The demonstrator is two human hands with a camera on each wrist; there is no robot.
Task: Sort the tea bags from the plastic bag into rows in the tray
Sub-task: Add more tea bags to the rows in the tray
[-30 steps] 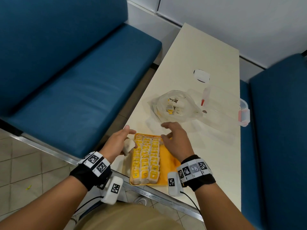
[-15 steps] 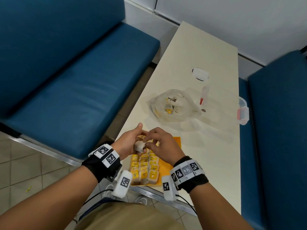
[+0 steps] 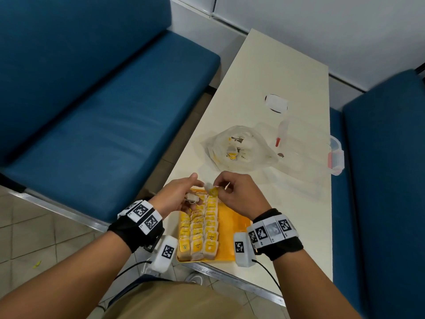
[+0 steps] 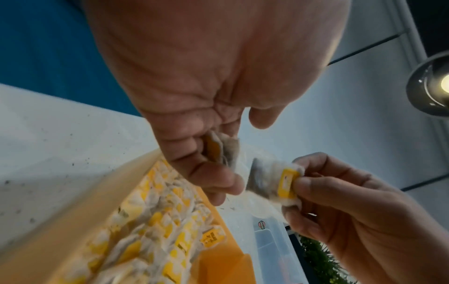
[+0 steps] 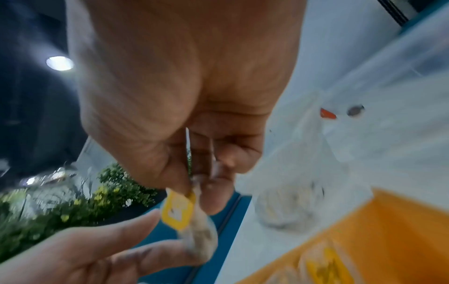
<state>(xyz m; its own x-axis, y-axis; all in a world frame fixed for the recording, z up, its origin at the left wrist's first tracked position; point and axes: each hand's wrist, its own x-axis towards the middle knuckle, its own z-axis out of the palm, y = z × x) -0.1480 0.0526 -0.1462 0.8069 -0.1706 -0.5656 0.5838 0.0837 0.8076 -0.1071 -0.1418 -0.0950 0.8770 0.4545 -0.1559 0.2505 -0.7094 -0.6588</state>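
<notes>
Two tea bags in play above the far end of the yellow tray (image 3: 232, 223). Right hand (image 3: 239, 194) pinches one tea bag (image 4: 272, 180) by its top edge and yellow tag, between thumb and fingertips. Left hand (image 3: 177, 198) has fingers curled round a second tea bag (image 4: 222, 151), held against the palm. Three rows (image 3: 199, 229) already fill the tray's left side, tags up; right side is bare orange. Plastic bag (image 3: 239, 149) with more tea bags sits on the table (image 3: 276, 72) beyond the tray, apart from both hands.

Judgement: strings look tangled between the two, so separate gently, pulling on the tag, not the paper, or it may tear. Then lay it flat, tag up and overlapping like its neighbours, at the far end of a row. Keep the left hand's tea bag clear of rows already set.
</notes>
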